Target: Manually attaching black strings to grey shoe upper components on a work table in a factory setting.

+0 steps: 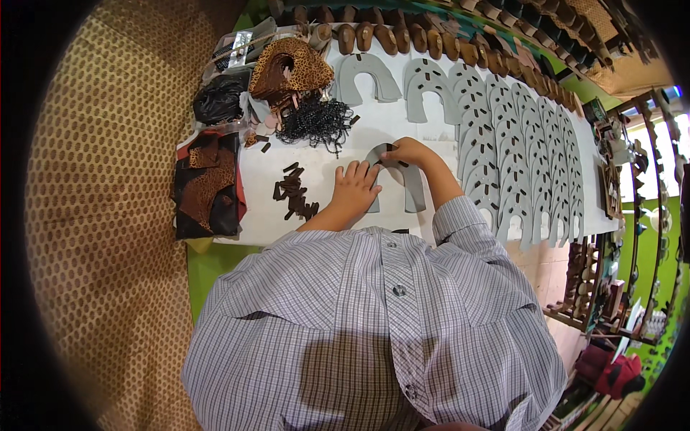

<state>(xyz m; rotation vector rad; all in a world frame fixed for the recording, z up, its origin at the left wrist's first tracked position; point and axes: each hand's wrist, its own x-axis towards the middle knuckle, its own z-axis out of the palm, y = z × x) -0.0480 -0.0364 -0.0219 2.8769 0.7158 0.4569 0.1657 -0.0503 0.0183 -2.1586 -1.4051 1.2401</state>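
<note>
A grey U-shaped piece (415, 192), like a shoe upper cut flat, lies on the white table in front of me. My left hand (352, 190) rests on its left arm, fingers spread and flat. At the top of the curve, my right hand (411, 153) has thumb and fingers closed on a small dark brown strip (391, 147), which touches the grey piece. Another dark bit shows by my left fingertips. A loose pile of similar brown strips (293, 192) lies left of my left hand.
Overlapping grey U-shaped pieces (474, 147) with dark strips fill the table's right side. Two stand apart at the back, including a plain one (352, 75). Black cord (314, 123), leopard-print material (287, 68) and dark scraps (208, 183) lie left. Brown shoe lasts (384, 39) line the back.
</note>
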